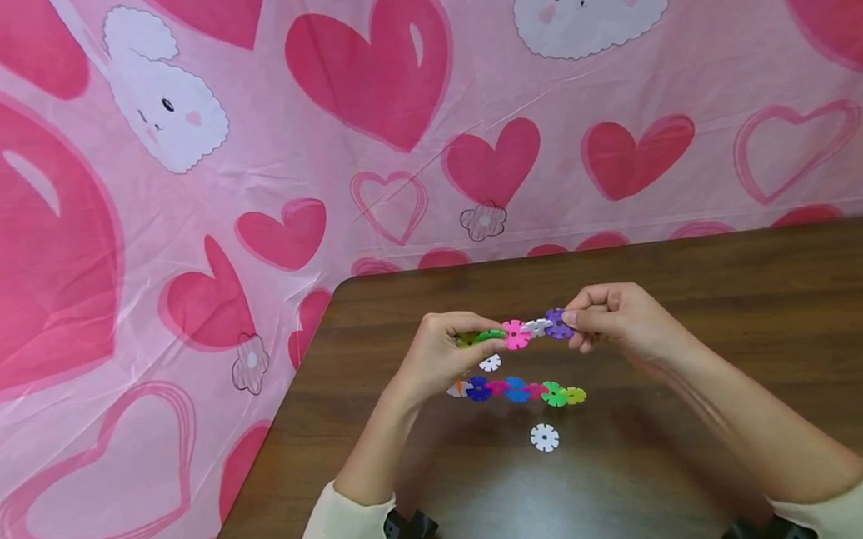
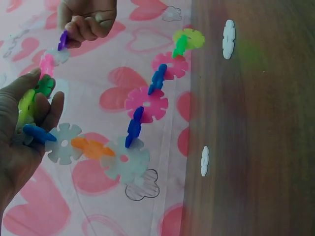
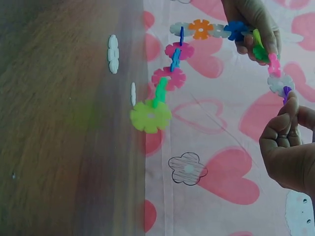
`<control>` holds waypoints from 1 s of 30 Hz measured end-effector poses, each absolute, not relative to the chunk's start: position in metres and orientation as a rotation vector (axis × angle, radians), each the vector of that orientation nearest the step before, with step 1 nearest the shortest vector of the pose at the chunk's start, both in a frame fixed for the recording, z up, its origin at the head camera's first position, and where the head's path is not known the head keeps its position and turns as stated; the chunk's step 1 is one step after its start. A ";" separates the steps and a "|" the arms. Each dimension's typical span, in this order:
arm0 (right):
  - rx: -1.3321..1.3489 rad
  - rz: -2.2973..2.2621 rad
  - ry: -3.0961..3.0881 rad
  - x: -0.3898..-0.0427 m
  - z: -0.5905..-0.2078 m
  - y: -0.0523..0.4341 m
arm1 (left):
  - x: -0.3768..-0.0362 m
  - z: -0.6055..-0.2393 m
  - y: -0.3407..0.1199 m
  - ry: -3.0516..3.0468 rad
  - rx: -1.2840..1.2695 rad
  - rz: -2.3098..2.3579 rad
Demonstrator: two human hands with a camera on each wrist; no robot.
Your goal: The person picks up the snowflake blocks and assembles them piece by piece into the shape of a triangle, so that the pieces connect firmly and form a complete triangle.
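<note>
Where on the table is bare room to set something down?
Bare table lies beyond the left hand, up to the pink cloth, and right of the right hand. Crowded: around the flower chain and both loose white discs.

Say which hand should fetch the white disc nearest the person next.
Right, probably. The right hand only pinches the purple piece ending the chain, whereas the left hand grips the chain farther in and could support it alone while the white disc is fetched.
</note>
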State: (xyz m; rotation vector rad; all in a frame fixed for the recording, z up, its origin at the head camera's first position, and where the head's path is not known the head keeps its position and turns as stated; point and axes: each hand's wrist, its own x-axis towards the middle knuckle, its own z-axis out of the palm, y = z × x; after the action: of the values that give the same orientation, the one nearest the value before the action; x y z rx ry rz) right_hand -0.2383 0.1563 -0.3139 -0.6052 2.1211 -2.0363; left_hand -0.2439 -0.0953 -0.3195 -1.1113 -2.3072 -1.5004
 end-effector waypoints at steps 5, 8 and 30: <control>-0.625 -2.041 2.108 -0.238 -0.311 0.159 | -0.244 -0.320 -0.094 -2.304 -1.094 -1.519; -0.636 -2.061 2.075 -0.238 -0.310 0.160 | -0.243 -0.320 -0.093 -2.337 -1.068 -1.517; -0.636 -2.032 2.024 -0.243 -0.317 0.142 | -0.241 -0.308 -0.065 -2.522 -1.044 -0.946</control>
State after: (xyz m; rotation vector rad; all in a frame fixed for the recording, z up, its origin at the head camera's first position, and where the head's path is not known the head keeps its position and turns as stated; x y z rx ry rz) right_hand -0.2429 0.1420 -0.3170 -0.6365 2.0241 -2.0320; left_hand -0.2406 -0.0654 -0.3077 -1.0443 -2.5219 -0.9464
